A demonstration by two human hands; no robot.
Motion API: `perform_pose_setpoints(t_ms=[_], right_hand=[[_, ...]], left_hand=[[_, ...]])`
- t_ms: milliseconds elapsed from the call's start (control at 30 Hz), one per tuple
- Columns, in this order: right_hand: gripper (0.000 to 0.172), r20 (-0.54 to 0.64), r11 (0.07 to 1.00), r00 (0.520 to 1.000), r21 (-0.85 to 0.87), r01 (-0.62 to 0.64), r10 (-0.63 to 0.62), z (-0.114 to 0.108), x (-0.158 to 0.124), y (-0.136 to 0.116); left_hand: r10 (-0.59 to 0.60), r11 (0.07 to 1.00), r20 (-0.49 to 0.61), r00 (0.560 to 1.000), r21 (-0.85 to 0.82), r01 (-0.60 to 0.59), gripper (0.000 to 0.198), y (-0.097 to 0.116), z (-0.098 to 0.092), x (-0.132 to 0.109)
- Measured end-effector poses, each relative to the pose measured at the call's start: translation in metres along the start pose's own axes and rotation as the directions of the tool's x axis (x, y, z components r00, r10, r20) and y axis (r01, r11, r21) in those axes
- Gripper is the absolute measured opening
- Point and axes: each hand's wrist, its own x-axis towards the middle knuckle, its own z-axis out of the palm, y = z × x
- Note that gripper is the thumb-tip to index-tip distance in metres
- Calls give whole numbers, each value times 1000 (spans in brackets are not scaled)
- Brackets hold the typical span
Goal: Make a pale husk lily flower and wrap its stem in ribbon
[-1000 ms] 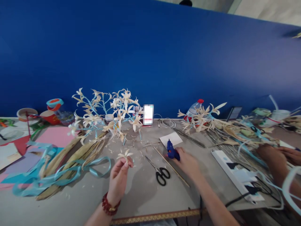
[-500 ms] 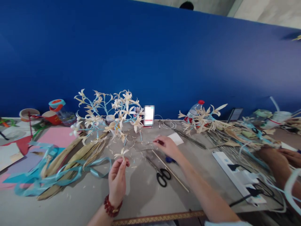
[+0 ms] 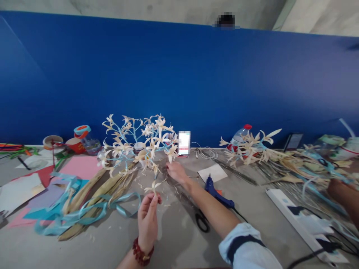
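My left hand, with a red bead bracelet at the wrist, pinches a small pale artificial flower by its base, petals up. My right hand reaches across the table, fingers bent together near its surface; what lies between the fingertips is hidden. Just left of it stands a bunch of pale artificial flowers on light-blue wrapped stems. Beneath my right forearm lie black-handled scissors, partly covered. A blue glue gun rests to the right of that forearm, beside a white paper square.
Dried husks and light-blue ribbon spread on the left, with coloured paper behind. A lit phone stands at the back. At right are a white power strip, a second flower bunch and another person's arm.
My right hand has moved left and farther out, toward the flower bunch, with its forearm now over the scissors. The glue gun shows more fully. My left hand still holds the flower.
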Motion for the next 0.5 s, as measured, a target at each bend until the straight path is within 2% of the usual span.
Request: perform_pose_setpoints(t_ms=[67,167,233,433,467,500], right_hand=[[27,-7,1000,1000,20,11,-11,-2,-3,0],[13,-47,996,998,77,39,-35,-10,-11,-2],[12,-91,989,994,134,65,-53,-18,-23,-3],[12,-187,926,974,330,184,-127,-45,-97,-12],[12,-229,900,962,370,229,-151,-46,-110,-14],[12,-324,844,926,428,324,-192,-47,-121,-16]], left_hand=[[-5,1000,-1,1000,6,5,19,0,0,0],[-11,1000,-13,1000,10,11,20,2,2,0],[-22,1000,-13,1000,11,23,20,3,3,0],[-72,997,63,995,1,73,17,5,8,-4],[-79,997,90,993,6,79,16,6,9,-4],[-86,996,123,989,11,85,15,6,9,-5]])
